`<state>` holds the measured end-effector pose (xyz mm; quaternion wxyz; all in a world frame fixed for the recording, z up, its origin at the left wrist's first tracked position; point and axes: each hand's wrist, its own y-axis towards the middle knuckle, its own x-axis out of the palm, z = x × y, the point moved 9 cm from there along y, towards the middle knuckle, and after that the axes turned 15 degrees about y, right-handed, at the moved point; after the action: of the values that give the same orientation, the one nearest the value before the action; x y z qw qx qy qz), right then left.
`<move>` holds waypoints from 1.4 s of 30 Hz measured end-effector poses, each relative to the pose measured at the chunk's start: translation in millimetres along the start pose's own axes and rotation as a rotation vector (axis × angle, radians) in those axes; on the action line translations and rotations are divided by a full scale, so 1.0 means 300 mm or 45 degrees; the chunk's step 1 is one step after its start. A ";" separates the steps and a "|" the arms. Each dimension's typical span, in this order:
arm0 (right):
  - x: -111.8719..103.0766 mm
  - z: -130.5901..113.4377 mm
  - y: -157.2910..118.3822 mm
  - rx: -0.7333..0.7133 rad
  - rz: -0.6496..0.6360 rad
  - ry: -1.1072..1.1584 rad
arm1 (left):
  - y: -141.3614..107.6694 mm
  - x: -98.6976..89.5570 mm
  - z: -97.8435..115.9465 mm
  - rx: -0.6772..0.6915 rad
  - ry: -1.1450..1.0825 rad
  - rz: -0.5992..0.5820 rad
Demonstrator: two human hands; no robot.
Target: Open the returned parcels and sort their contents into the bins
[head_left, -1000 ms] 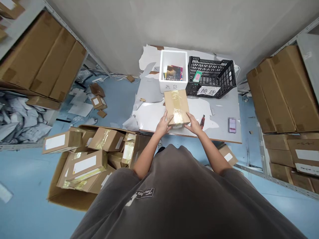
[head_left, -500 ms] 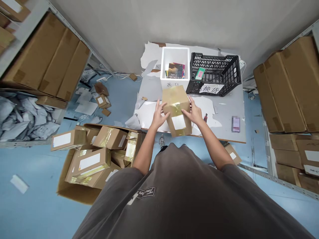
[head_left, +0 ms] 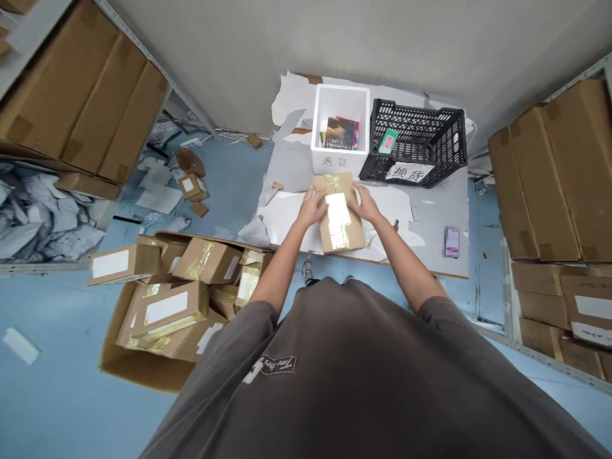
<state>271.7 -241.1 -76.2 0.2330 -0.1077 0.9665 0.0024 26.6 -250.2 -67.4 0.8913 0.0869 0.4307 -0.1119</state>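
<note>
A taped brown carton with a white label on its upper face is at the front of the table, just before the white foam box. On its left side my left hand grips it, fingers near the far end. My right hand holds the opposite side, its thumb toward the label. Partly hidden by my right forearm, a red and black tool lies on the table.
White foam box with booklets and black crate with a green card stand at the back. A phone lies right. Left of me, a big carton holds several parcels. Shelves with cartons flank both sides.
The carton has turned so that its labelled face shows more fully, and it looks lower, nearer the tabletop. Both hands have shifted with it toward its far end.
</note>
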 end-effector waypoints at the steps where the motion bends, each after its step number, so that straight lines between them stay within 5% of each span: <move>1: -0.008 -0.008 -0.066 -0.032 -0.022 -0.011 | -0.066 -0.002 0.006 -0.006 0.021 -0.028; 5: 0.034 0.006 -0.340 -0.030 -0.225 -0.033 | -0.332 0.083 0.039 -0.017 0.023 -0.249; 8: 0.062 0.042 -0.454 0.046 -0.208 0.011 | -0.435 0.175 0.077 0.009 -0.032 -0.343; 12: 0.091 0.061 -0.474 0.088 -0.213 0.078 | -0.442 0.229 0.094 -0.008 -0.105 -0.338; 20: 0.096 0.027 -0.441 0.084 -0.246 0.186 | -0.435 0.195 0.074 -0.075 -0.263 -0.302; 25: 0.036 -0.070 -0.385 -0.040 -0.135 0.222 | -0.377 0.109 0.087 -0.068 -0.307 -0.194; 32: -0.088 -0.253 -0.181 -0.138 0.163 0.103 | -0.208 -0.139 0.067 -0.233 -0.423 0.167; 38: -0.056 -0.190 0.083 -0.026 0.193 0.020 | 0.043 -0.095 0.028 -0.269 -0.364 0.113; 42: -0.073 -0.150 0.129 -0.023 0.153 0.065 | 0.112 -0.083 0.031 -0.220 -0.255 0.029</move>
<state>262.3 -201.4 -28.0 0.2067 -0.0518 0.9768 0.0225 27.7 -217.3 -40.3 0.9352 0.0032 0.3465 -0.0722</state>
